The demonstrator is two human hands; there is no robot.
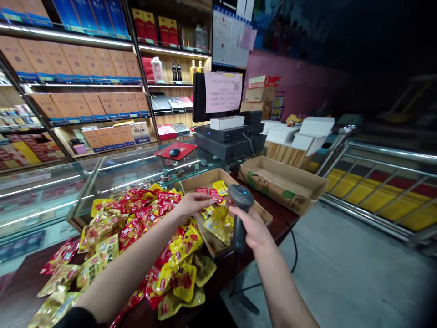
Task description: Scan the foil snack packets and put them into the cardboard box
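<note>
1. L hand (194, 205) is held out over the rim of a shallow cardboard tray (201, 180). Its fingers (206, 197) are pressed together, tips over the tray. Whether anything is pinched btwn them can't be told.
2. R hand (247, 228) grips a handheld barcode scanner (239, 223). Fingers are wrapped round the dark grey handle, w/ the head pointed up & a small blue light lit. Scanner is held over the tray's right side, just beside the L fingertips.
3. A black cable (295, 250) is seen looping down past the counter edge.
4. Red & yellow foil snack pkts (136, 237) are heaped on the dark wood counter (285, 223), left of the tray & under the L forearm.
5. More pkts (218, 223) lie inside the tray.
6. A 2nd cardboard box (283, 187) sits on the counter, right of the tray.
7. Behind: a glass display case (44, 196), a mouse (175, 152) on a red mat, & a monitor (200, 98) w/ a pink notice (223, 91).
</note>
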